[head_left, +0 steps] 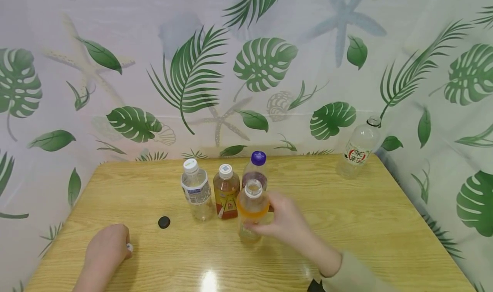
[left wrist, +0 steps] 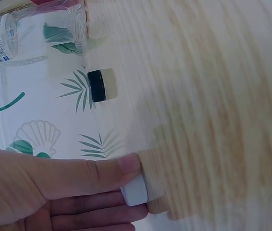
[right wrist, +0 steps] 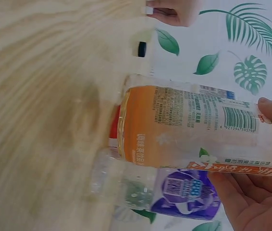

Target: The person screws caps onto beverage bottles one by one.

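My right hand (head_left: 283,221) grips an uncapped clear bottle with an orange band (head_left: 252,210); in the right wrist view its orange printed label (right wrist: 193,130) faces the camera. My left hand (head_left: 105,247) pinches a white cap (left wrist: 135,190) against the wood surface. A black cap (head_left: 164,222) lies between the left hand and the bottles. Behind the gripped bottle stands a purple-capped bottle (head_left: 255,172), partly hidden. To its left are a white-capped bottle of brown drink (head_left: 226,191) and a clear white-capped bottle (head_left: 197,191).
An uncapped clear bottle with a red and green label (head_left: 358,148) stands at the wooden table's (head_left: 385,223) back right corner. Leaf-patterned cloth (head_left: 215,69) rises behind and beside the table. A small black object (head_left: 316,286) shows at the front edge by the right sleeve.
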The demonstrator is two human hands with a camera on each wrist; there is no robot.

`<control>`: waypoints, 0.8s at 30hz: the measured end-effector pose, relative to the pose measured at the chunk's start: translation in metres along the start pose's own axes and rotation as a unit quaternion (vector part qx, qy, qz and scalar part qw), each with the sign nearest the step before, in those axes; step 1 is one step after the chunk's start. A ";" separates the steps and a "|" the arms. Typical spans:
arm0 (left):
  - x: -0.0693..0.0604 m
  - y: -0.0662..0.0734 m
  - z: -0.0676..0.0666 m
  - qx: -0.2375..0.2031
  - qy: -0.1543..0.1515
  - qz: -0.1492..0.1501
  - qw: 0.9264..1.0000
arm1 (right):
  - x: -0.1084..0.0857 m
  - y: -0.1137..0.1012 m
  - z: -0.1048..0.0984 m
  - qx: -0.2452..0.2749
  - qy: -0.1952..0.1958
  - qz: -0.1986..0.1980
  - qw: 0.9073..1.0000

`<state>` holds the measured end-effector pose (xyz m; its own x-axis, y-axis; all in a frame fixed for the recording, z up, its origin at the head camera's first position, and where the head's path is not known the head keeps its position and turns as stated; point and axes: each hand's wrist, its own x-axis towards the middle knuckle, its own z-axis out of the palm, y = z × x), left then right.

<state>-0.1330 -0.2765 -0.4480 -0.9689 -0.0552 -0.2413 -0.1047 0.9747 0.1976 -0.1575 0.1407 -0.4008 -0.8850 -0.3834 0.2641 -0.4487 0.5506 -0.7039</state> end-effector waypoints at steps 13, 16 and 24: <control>-0.001 -0.001 0.004 0.011 0.020 0.016 1.000 | -0.007 0.017 0.017 0.006 -0.007 0.006 1.000; -0.001 -0.001 0.004 0.011 0.020 0.017 1.000 | -0.009 0.019 0.019 0.004 -0.005 0.005 1.000; -0.001 -0.002 0.005 0.008 0.031 0.022 0.999 | -0.012 0.022 0.020 0.010 -0.010 0.015 1.000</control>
<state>-0.1310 -0.2775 -0.4529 -0.9845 -0.0246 -0.1737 -0.0583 0.9797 0.1916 -0.1545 0.1429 -0.4324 -0.8955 -0.3813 0.2295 -0.4188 0.5475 -0.7244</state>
